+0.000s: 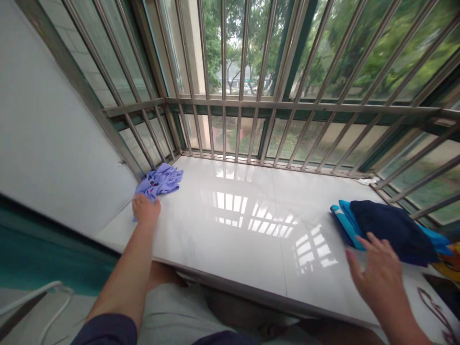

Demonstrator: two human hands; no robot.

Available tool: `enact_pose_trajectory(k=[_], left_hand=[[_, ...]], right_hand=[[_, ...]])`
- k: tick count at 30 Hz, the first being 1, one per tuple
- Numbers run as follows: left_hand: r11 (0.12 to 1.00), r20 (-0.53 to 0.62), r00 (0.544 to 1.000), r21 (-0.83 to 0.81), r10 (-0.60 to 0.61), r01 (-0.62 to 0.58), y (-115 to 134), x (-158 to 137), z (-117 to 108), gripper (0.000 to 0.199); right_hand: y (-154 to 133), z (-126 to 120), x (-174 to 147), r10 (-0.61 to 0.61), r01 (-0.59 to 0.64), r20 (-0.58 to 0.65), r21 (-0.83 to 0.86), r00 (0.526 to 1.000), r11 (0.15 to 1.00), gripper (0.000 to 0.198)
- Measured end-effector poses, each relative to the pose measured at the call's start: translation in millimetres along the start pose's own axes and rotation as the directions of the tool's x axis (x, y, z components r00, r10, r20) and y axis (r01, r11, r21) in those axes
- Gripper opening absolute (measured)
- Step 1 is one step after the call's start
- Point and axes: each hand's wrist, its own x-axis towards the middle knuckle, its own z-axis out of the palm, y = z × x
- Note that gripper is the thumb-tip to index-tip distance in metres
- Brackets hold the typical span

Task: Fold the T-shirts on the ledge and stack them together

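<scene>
A crumpled purple garment (163, 179) lies in the left corner of the white sill, against the wall. At its near edge my left hand (145, 209) has its fingers closed on the fabric, and a bit of purple shows beside the wrist. On the right is a folded stack of dark navy (391, 227) and bright blue clothes (347, 223). My right hand (379, 266) hovers at the stack's near side, slightly blurred, with fingers spread and nothing in them. Whether its fingertips touch the cloth I cannot tell.
Metal bars (247, 103) close off the windows behind the glossy sill (230, 239). A crumpled white scrap (368, 181) sits in the right back corner. Right of the stack are a yellow-orange item (451, 263) and a dark cord (433, 304). A white cable (53, 287) hangs at lower left.
</scene>
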Motion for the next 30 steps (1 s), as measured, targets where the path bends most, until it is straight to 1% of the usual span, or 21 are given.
enact_pose_trajectory(k=[3,5,8,10,12,13,15,16,17,18,19,20,21,22,23,24,25,27,28,29,30], left_hand=[[0.996,0.139,0.989,0.082,-0.056,0.044,-7.5,22.3,-4.5,0.058],[0.997,0.201,0.979,0.082,-0.008,-0.008,0.8,13.7,-1.1,0.041],[0.982,0.256,0.951,0.035,0.171,-0.186,31.7,-32.8,12.2,0.032],[0.938,0.301,0.891,-0.047,0.340,-0.343,59.4,-84.1,21.0,0.031],[0.855,0.356,0.779,-0.168,0.516,-0.490,85.7,-147.6,23.1,0.032],[0.798,0.382,0.702,-0.240,0.601,-0.553,96.5,-181.7,20.0,0.033],[0.676,0.429,0.527,-0.383,0.734,-0.630,111.1,-246.8,4.6,0.026],[0.611,0.457,0.417,-0.468,0.786,-0.639,114.5,-274.6,-7.0,0.024],[0.574,0.528,0.270,-0.581,0.805,-0.576,115.6,-297.4,-20.0,0.024],[0.579,0.584,0.168,-0.642,0.794,-0.503,114.5,-314.2,-33.5,0.024],[0.568,0.594,0.103,-0.682,0.798,-0.461,111.9,-324.6,-46.3,0.026],[0.555,0.587,0.070,-0.713,0.807,-0.428,108.2,-328.7,-57.6,0.029],[0.545,0.571,0.068,-0.733,0.818,-0.407,103.6,-327.1,-66.7,0.032],[0.539,0.553,0.084,-0.749,0.829,-0.385,98.5,-320.8,-73.5,0.036],[0.546,0.542,0.120,-0.760,0.832,-0.353,92.9,-310.9,-77.9,0.040],[0.566,0.540,0.175,-0.764,0.824,-0.310,86.8,-298.4,-80.5,0.042],[0.593,0.540,0.251,-0.761,0.803,-0.261,80.2,-284.4,-81.6,0.043],[0.640,0.503,0.478,-0.748,0.720,-0.177,65.2,-255.7,-81.2,0.044],[0.656,0.466,0.597,-0.742,0.653,-0.139,57.5,-242.3,-80.3,0.048],[0.671,0.431,0.699,-0.735,0.571,-0.095,50.2,-230.3,-79.0,0.053],[0.682,0.406,0.776,-0.730,0.483,-0.042,44.0,-219.8,-77.1,0.059]], right_hand=[[-37.6,20.1,-77.1,-0.135,0.126,0.112,0.085,0.984,0.988,0.058],[-63.3,34.1,-121.0,-0.164,0.147,0.154,0.118,0.974,0.982,0.055],[-95.8,48.7,-161.1,-0.096,0.086,0.262,0.052,0.960,0.995,0.050],[-110.7,53.6,-168.1,-0.026,0.027,0.317,0.002,0.948,1.000,0.049],[-120.3,56.2,-161.4,0.002,-0.003,0.354,0.001,0.935,1.000,0.051],[-123.9,57.0,-154.3,-0.005,-0.003,0.369,0.022,0.929,1.000,0.052],[-130.8,57.5,-135.5,-0.061,0.022,0.384,0.106,0.921,0.994,0.053],[-135.0,57.1,-125.0,-0.100,0.042,0.383,0.156,0.918,0.987,0.054],[-139.7,56.1,-114.6,-0.133,0.061,0.381,0.196,0.915,0.979,0.056],[-145.1,54.6,-104.9,-0.156,0.075,0.384,0.219,0.910,0.973,0.059],[-150.6,52.6,-96.4,-0.167,0.082,0.398,0.222,0.902,0.972,0.063],[-155.8,50.6,-89.5,-0.170,0.086,0.423,0.211,0.890,0.974,0.068],[-160.2,48.6,-84.5,-0.166,0.085,0.456,0.193,0.874,0.978,0.072],[-163.2,46.9,-81.4,-0.159,0.080,0.491,0.178,0.856,0.981,0.074],[-164.6,45.7,-80.2,-0.151,0.071,0.522,0.170,0.839,0.983,0.074],[-164.1,45.2,-80.5,-0.147,0.061,0.542,0.174,0.827,0.983,0.073],[-161.9,45.3,-82.0,-0.145,0.050,0.547,0.185,0.825,0.981,0.070],[-154.2,46.7,-86.2,-0.140,0.031,0.514,0.215,0.846,0.976,0.064],[-149.9,47.5,-87.9,-0.139,0.028,0.487,0.229,0.862,0.973,0.060],[-146.1,47.8,-88.6,-0.139,0.031,0.462,0.235,0.876,0.972,0.055],[-143.5,47.3,-88.3,-0.139,0.036,0.448,0.230,0.883,0.973,0.051]])
